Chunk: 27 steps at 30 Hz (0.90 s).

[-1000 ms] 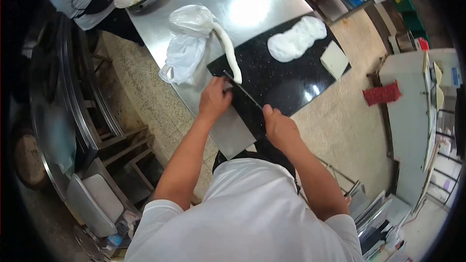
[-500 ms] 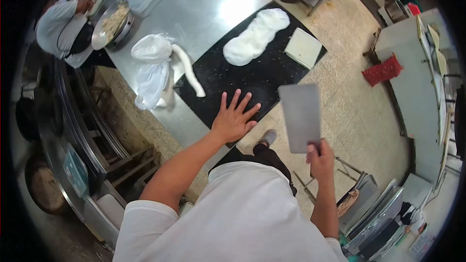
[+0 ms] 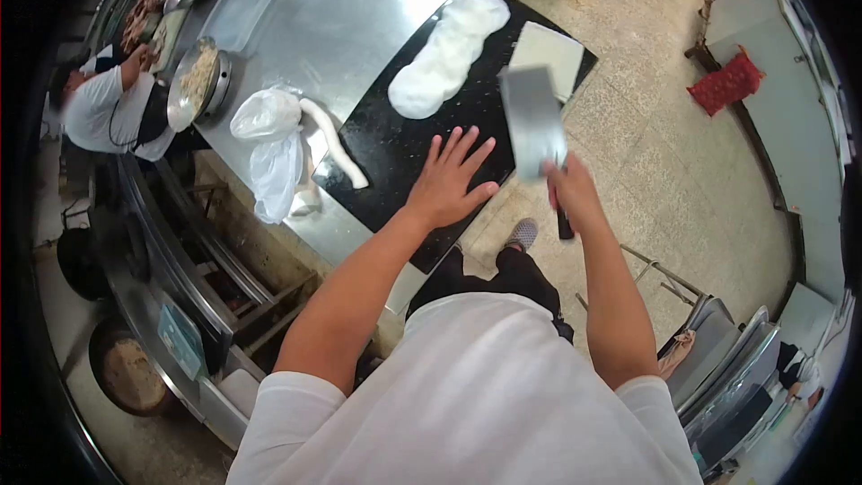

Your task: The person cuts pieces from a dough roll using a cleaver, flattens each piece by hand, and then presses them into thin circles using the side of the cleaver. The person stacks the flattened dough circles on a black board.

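— Where is the left hand point(image 3: 446, 184)?

— In the middle of the frame, lying flat on the black board point(image 3: 400, 153), palm down, fingers spread wide and holding nothing.

— And the right hand point(image 3: 570, 193)?

— Just right of it, closed around the dark handle of a cleaver point(image 3: 532, 121). The blade points up the frame, broad side to the camera and a little blurred, over the board's right edge. I cannot tell whether it touches the board.

— What else lies on the board?

— A rope of dough point(image 3: 334, 142) at its left edge, running toward a plastic bag point(image 3: 269, 139) on the steel table point(image 3: 359, 18). A flat lump of dough point(image 3: 444, 49) sits at the top centre, well apart from both hands, with a white slab point(image 3: 549, 52) just beside it to the right.

— Anyone else about?

— A person point(image 3: 103, 112) in white at the upper left, near a pan point(image 3: 199, 81) of pale food on the table.
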### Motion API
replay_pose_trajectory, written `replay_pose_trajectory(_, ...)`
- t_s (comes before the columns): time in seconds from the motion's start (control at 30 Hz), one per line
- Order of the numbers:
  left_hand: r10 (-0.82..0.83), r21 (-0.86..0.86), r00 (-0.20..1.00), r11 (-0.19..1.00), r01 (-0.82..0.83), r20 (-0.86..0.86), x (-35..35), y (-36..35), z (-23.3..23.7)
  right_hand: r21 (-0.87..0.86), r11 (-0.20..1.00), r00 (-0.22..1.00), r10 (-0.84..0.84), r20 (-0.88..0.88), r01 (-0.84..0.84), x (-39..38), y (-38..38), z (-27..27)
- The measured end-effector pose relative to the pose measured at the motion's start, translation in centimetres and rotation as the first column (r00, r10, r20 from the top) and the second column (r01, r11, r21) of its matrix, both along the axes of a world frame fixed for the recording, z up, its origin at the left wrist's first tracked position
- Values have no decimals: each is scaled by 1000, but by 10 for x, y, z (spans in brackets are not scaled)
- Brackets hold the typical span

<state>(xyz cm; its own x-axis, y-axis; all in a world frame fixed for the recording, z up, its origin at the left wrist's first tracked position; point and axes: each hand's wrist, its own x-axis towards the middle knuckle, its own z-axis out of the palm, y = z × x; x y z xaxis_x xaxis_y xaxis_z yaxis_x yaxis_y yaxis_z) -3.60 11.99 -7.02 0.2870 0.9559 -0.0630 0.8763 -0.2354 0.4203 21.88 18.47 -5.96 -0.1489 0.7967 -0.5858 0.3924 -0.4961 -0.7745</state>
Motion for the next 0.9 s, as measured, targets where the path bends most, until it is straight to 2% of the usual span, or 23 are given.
replay_pose_trajectory(0.03,-30,53,999,998,30,10,0,-2,9,-3,987,985,161,58,-162,2,-23,5)
replay_pose_trajectory(0.07,-64,108,998,992,62,14,-2,-3,14,-109,962,967,243,-76,-251,1,-48,9)
replay_pose_trajectory(0.1,-215,156,977,964,214,-12,-6,-9,4,-207,896,919,391,-53,-393,-3,-71,-4)
replay_pose_trajectory(0.13,-311,79,949,946,314,-42,-7,-19,-10,-84,823,827,563,-4,-561,-10,-92,-3)
replay_pose_trajectory(0.2,-337,65,941,939,338,-20,-8,-26,-11,-40,849,850,527,-28,-527,-26,-110,-18)
replay_pose_trajectory(0.27,-349,62,935,934,353,-64,-9,-12,-17,39,808,808,582,92,-587,-24,-98,-35)
replay_pose_trajectory(0.33,-382,52,918,920,389,-107,-7,-7,-13,-47,798,798,602,18,-601,-28,-68,-35)
replay_pose_trajectory(0.37,-336,67,935,936,345,-111,-7,5,-13,-90,764,769,638,-42,-639,-28,-47,-31)
replay_pose_trajectory(0.4,-275,93,953,953,288,-130,-11,19,-11,-69,764,767,640,-35,-641,-32,-27,-26)
replay_pose_trajectory(0.47,-241,140,965,957,254,-105,-15,41,-15,-231,760,772,634,54,-608,-39,-4,-14)
replay_pose_trajectory(0.5,-230,181,966,951,249,-118,-15,49,-14,-221,759,768,638,62,-613,-40,-7,-11)
replay_pose_trajectory(0.57,-258,182,959,944,276,-118,-12,43,-13,-60,806,795,591,137,-589,-39,-26,-5)
replay_pose_trajectory(0.6,-245,182,962,947,264,-118,-13,33,-10,-96,780,768,625,142,-618,-35,-44,-2)
replay_pose_trajectory(0.63,-411,100,907,903,418,-87,-13,14,-7,-134,752,738,659,142,-646,-27,-69,-1)
replay_pose_trajectory(0.67,-565,17,824,824,566,-33,-12,-2,-7,-88,785,786,617,23,-613,-18,-95,-7)
replay_pose_trajectory(0.7,-561,9,828,828,561,-20,-9,-6,-11,-17,800,791,595,143,-599,-15,-126,-27)
replay_pose_trajectory(0.73,-600,67,800,798,599,-10,-4,-4,-17,-180,816,796,577,185,-549,-26,-124,-4)
replay_pose_trajectory(0.8,-636,102,771,769,631,28,1,3,-25,-203,862,819,505,273,-464,-35,-115,3)
replay_pose_trajectory(0.83,-635,94,772,768,634,-20,-3,23,-20,-222,863,824,502,264,-454,-39,-108,6)
replay_pose_trajectory(0.9,-608,134,790,779,613,-82,-11,57,-15,-111,856,772,506,384,-506,-48,-67,8)
